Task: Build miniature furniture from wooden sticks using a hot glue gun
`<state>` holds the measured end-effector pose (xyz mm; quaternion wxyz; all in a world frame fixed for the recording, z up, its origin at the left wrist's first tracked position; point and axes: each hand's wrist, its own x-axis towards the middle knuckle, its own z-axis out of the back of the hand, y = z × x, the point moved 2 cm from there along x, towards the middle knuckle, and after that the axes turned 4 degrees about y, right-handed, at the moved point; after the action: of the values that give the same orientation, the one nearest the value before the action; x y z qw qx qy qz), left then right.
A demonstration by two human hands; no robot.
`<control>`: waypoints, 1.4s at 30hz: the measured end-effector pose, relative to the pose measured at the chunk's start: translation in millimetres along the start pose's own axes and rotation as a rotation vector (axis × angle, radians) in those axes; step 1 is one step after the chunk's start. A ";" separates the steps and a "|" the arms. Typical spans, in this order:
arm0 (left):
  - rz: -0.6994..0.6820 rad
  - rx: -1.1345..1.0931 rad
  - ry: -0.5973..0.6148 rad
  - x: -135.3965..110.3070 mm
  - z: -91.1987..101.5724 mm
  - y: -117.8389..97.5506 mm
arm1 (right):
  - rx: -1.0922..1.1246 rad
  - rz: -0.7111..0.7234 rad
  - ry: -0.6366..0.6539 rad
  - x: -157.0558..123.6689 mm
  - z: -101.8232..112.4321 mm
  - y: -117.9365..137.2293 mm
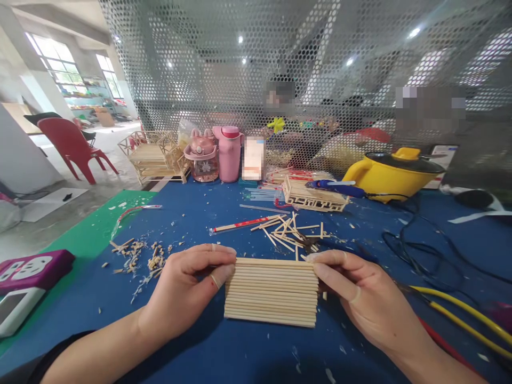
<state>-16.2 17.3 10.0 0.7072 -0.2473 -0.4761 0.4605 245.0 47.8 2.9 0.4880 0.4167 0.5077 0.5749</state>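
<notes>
Stick panel (272,293) w/ rods running side to side, seen from above: the panel is lying btwn the two hands, L hand (182,290) gripping its upper L corner btwn thumb & fingers, R hand (360,288) pinching its upper R corner likewise, fingertips of both touching the topmost rod. The panel's lower edge is extending toward the wearer, below the fingertips & clear of both palms; whether it is resting on the blue tabletop (180,352) or hovering just above, cannot tell. Beyond the panel's far edge, loose sticks (282,232) are lying in a crisscross heap, w/ a red-banded stick bundle (244,224) pointing toward them from the L. Wood scraps (156,261) are scattering the surface beyond & L of L hand; yellow-handled tool (456,306) is lying R of R hand, partly out of view. Farther back, a small stick-built frame (316,194) is sitting nr centre, a yellow pot (390,176) standing to its R, & a pink bottle (229,157) standing to its L
</notes>
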 end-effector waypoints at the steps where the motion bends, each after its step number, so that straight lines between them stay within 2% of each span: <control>1: 0.097 -0.087 -0.018 0.5 -1.4 0.3 | 0.002 0.001 0.001 -0.3 0.0 -0.3; 5: 0.405 -0.425 -0.026 0.6 -6.8 3.4 | 0.012 -0.003 0.005 -1.5 1.4 -2.7; 9: 0.566 -0.708 -0.028 -1.8 -6.8 2.9 | 0.042 -0.028 -0.010 -3.9 1.8 0.5; 12: 0.696 -0.860 -0.013 -2.1 -6.8 -0.3 | 0.115 -0.126 0.006 -5.7 -2.3 6.5; 16: 0.929 -0.852 0.020 -0.8 -10.6 3.2 | 0.162 -0.378 0.092 -4.0 -11.5 5.2; 20: 1.026 -0.763 0.071 0.7 -14.9 12.3 | 0.122 -0.473 0.136 1.4 -14.1 -6.0; 25: 0.954 -0.670 0.186 3.5 -12.6 17.8 | 0.123 -0.483 0.152 2.3 -13.8 -10.7; 28: 0.825 -0.441 0.178 5.1 -5.4 22.8 | 0.119 -0.468 0.147 2.3 -14.0 -8.5; 30: 0.640 -0.172 0.113 7.1 -0.3 22.9 | 0.119 -0.473 0.140 3.1 -13.7 -8.5; 32: 0.386 0.083 0.058 10.3 0.0 15.6 | 0.123 -0.474 0.133 4.2 -13.7 -9.4; 33: 0.255 0.176 0.080 12.4 -3.1 9.4 | 0.123 -0.472 0.132 4.6 -13.9 -9.9; 35: 0.064 0.311 0.225 17.3 -14.8 -4.5 | 0.103 -0.459 0.144 4.8 -14.9 -10.4; 37: 0.027 0.413 0.420 22.2 -28.8 -15.9 | 0.056 -0.434 0.170 4.2 -15.6 -9.5; 39: 0.096 0.488 0.562 26.2 -39.5 -22.3 | -0.005 -0.397 0.200 3.2 -14.4 -6.5; 42: 0.172 0.484 0.614 29.9 -46.1 -24.5 | -0.132 -0.298 0.172 2.4 -4.6 4.5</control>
<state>39.2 36.8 23.1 0.8133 -0.2384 -0.0979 0.5216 239.4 49.3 6.7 0.5488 0.2531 0.5648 0.5620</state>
